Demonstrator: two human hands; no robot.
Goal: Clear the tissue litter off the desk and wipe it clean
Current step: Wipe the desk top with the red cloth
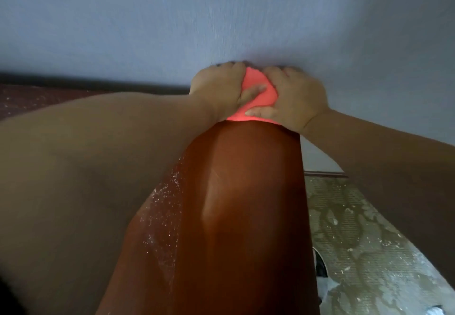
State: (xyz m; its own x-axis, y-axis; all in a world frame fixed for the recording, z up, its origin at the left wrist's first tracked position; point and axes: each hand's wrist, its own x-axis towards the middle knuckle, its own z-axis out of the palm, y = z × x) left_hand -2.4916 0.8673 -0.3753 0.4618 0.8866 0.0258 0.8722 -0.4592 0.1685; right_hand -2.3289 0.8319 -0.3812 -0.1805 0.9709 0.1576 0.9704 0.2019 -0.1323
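Note:
A bright pink-red cloth (261,93) lies bunched at the far end of the brown wooden desk (246,204), against the blue-grey wall. My left hand (219,85) grips its left side, thumb laid across the cloth. My right hand (295,95) grips its right side, thumb along the lower edge. Both hands press the cloth down on the desk's far edge. White tissue crumbs (165,206) speckle the desk's left part beside my left forearm. The middle strip of the desk looks shiny and smeared.
The blue-grey wall (221,19) stands right behind the hands. To the right, below the desk, a patterned floor (357,228) carries small white scraps. A dark object (320,263) sits by the desk's right edge. More crumbs dot the desk at far left (24,98).

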